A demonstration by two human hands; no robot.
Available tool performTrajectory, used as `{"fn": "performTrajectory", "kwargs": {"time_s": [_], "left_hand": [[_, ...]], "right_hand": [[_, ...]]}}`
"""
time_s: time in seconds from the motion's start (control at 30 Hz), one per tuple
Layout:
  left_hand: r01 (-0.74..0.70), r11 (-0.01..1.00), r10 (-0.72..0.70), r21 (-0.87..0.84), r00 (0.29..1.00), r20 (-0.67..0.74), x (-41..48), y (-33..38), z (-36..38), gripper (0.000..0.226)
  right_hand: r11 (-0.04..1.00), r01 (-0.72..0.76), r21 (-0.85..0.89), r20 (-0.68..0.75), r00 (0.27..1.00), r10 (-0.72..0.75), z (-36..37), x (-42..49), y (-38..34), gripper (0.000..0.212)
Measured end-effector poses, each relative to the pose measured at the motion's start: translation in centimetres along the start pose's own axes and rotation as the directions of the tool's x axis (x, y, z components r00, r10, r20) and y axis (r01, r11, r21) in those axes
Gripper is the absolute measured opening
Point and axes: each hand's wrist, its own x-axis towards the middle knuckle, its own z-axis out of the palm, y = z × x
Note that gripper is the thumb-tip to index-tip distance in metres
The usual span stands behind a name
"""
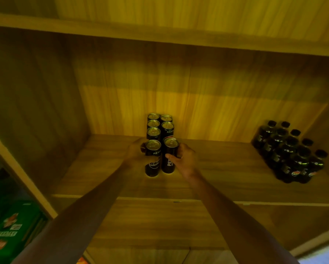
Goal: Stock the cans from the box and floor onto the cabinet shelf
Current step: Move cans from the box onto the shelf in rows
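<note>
Wood-grain shelf [217, 168] across the middle, matt and smooth, same streaky grain up the back panel [198, 92]. Metal cans [160, 126] mid-frame: bright silvery tops, glossy black printed sides. Over at the right, dark bottles [289, 155], shiny plastic, duller caps. And lower left, green pack [13, 229], printed, faint sheen; material hard to tell.

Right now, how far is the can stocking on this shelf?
Five cans already stand in two rows on the shelf. The left hand and right hand each grip one more can at the front. Box and floor are out of view, so what remains is unknown.
</note>
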Motion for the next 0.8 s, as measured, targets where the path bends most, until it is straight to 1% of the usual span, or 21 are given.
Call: {"fn": "performTrajectory", "kwargs": {"time_s": [0.17, 0.37, 0.67, 0.8], "left_hand": [[0.013, 0.999, -0.014, -0.034, 0.999, -0.03, 1.1, -0.5, 0.0, 0.063], [0.016, 0.999, -0.017, -0.032, 0.999, -0.044, 2.0, -1.0, -0.1, 0.061], [0.008, 1.0, -0.008, -0.025, 1.0, -0.018, 2.3, -1.5, 0.0, 0.062], [0.024, 0.999, -0.025, -0.034, 1.0, -0.016, 2.2, -1.4, 0.0, 0.063]], "right_hand": [[0.997, -0.042, 0.062, 0.0, 0.999, 0.042, 0.8, 2.6, 0.1, 0.049], [0.998, -0.061, 0.033, -0.01, 0.998, 0.061, 1.7, 4.3, 0.0, 0.052], [0.998, -0.063, 0.017, 0.007, 0.998, 0.063, 1.8, 4.5, -0.2, 0.051], [0.997, -0.074, -0.001, 0.046, 0.996, 0.073, 1.3, 4.2, -1.0, 0.054]]}}
